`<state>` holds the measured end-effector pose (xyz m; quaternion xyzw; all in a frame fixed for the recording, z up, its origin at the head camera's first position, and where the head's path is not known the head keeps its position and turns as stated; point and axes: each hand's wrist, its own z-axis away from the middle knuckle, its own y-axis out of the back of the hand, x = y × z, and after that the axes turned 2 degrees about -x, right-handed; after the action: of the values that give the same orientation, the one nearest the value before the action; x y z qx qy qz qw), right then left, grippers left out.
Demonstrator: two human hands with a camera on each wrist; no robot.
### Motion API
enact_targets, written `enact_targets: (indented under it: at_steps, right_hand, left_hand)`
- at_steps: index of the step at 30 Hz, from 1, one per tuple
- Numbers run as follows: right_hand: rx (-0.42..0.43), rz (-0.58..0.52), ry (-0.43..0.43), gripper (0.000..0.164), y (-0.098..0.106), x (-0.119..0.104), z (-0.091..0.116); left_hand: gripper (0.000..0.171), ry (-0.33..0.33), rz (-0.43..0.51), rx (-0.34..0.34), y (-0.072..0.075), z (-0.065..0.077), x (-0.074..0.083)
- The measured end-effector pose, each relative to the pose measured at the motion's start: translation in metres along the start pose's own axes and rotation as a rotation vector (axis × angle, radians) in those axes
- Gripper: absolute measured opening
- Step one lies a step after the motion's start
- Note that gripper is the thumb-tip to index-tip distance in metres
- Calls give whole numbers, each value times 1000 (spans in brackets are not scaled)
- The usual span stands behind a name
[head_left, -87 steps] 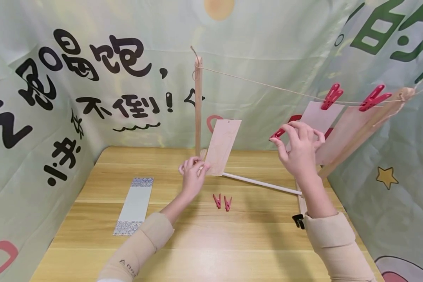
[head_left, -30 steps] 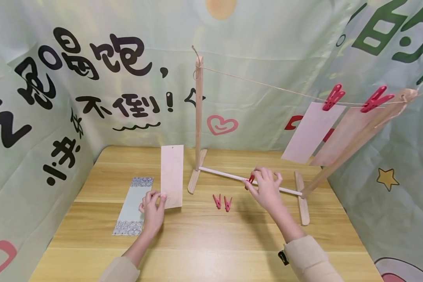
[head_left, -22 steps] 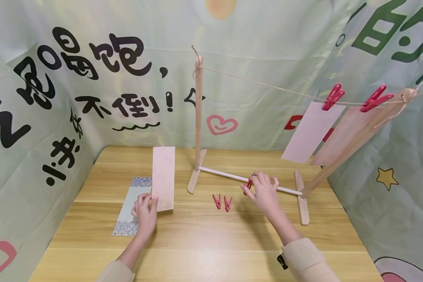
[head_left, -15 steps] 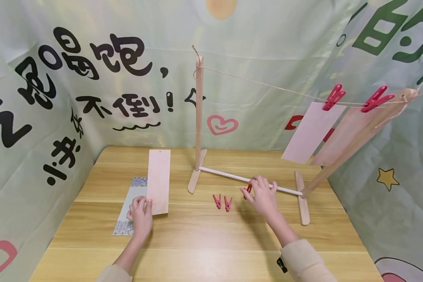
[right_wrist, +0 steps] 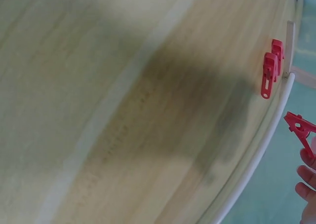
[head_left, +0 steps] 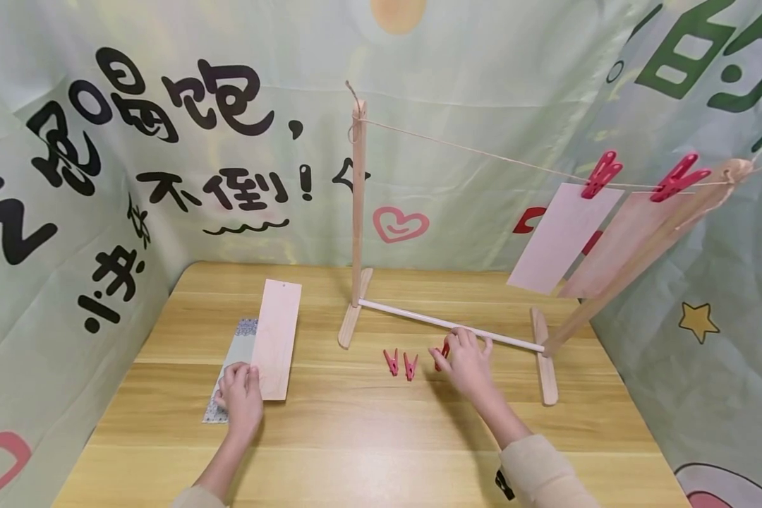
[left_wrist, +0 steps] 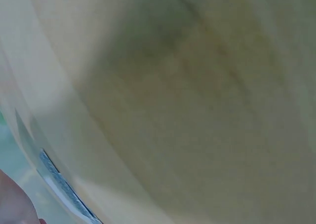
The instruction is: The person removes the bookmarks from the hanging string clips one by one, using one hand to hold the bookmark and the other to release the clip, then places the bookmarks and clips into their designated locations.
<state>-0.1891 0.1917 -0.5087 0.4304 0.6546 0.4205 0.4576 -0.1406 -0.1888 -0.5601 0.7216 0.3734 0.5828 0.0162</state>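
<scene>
My left hand [head_left: 240,398] pinches the lower left edge of a pale pink wooden bookmark-like card [head_left: 278,342] with a small hole at its top. Behind it, a white card with blue patterned ends [head_left: 235,358] lies on the table, partly covered. My right hand [head_left: 470,363] holds a red clothespin [head_left: 442,356] between thumb and fingers, just in front of the white rod; the right wrist view also shows this red clothespin [right_wrist: 300,128]. Two more red clothespins [head_left: 391,363] lie on the table between my hands. The left wrist view shows mostly tabletop.
A wooden stand with a left post [head_left: 358,212], a right post [head_left: 648,261] and a white rod [head_left: 413,315] crosses the table [head_left: 355,451]. On its string [head_left: 463,147], red clothespins [head_left: 602,175] hold a white card [head_left: 565,236] and a pinkish card [head_left: 629,240].
My left hand has carried the pink card from beside the left post leftward and down over the patterned card. My right hand has come down from the string with the clothespin.
</scene>
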Motion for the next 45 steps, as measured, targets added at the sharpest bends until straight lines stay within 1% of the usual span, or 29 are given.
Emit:
enact_targets:
  at_steps: [4, 9, 16, 27, 35, 40, 45]
  right_hand:
    - [-9, 23, 1, 39, -5, 0, 2]
    - [-39, 63, 2, 41, -12, 1, 3]
    - [-69, 82, -10, 43, -22, 1, 6]
    - [-115, 82, -37, 41, -30, -1, 8]
    - [-151, 82, -61, 39, -34, -3, 7]
    - [-191, 94, -82, 41, -40, -3, 8]
    - [-195, 108, -87, 45, -44, -3, 9]
  left_hand:
    - [20, 9, -23, 16, 3, 2, -3]
    - [22, 53, -47, 35, 7, 4, -6]
    - [25, 122, -90, 1, 11, 7, -10]
    - [25, 220, -181, -18, 14, 7, -18]
    - [24, 235, -247, -30, 15, 5, -22]
    - [25, 242, -263, -36, 15, 4, -25]
    - [27, 250, -280, -45, 16, 2, -26]
